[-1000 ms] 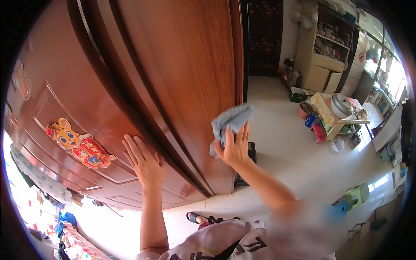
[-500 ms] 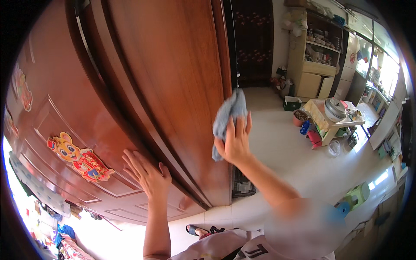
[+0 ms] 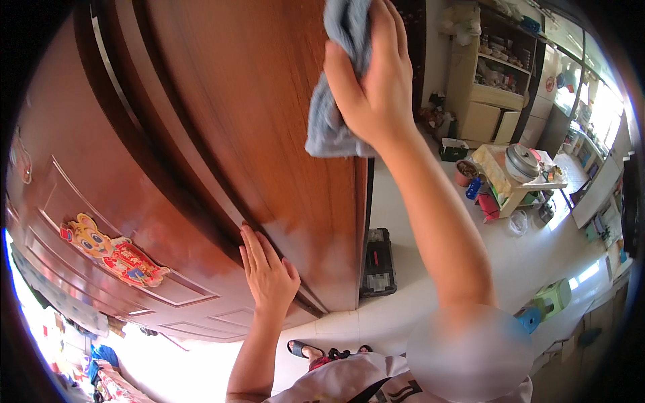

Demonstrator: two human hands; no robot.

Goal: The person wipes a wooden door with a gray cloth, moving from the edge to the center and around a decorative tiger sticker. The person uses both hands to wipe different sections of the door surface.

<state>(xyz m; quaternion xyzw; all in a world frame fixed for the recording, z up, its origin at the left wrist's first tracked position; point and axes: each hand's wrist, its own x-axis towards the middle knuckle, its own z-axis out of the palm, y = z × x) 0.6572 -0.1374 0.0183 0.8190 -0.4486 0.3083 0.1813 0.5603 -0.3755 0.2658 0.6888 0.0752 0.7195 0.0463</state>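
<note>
A tall reddish-brown wooden door frame [image 3: 269,101] with a glossy panelled door [image 3: 168,235] fills the left of the view. My right hand [image 3: 376,87] is raised high, closed around a grey-blue cloth [image 3: 336,124] that lies against the frame's right edge. The fingertips run out toward the top of the picture. Lower down, my left hand [image 3: 269,272] rests with outstretched fingers on the dark seam between door and frame, holding nothing. A cartoon tiger sticker [image 3: 117,252] in red and yellow is on the door, left of that hand.
A black toolbox [image 3: 379,262] stands on the floor beside the frame's foot. Further right, a low table [image 3: 500,171] carries a lidded pot [image 3: 522,162]. Behind it is a cream cabinet [image 3: 494,91] with stacked dishes. A green stool [image 3: 553,302] stands at the right.
My right hand has moved up the frame's edge with the cloth. My left hand has shifted right, from the door's surface to the seam beside the frame. More of the toolbox shows.
</note>
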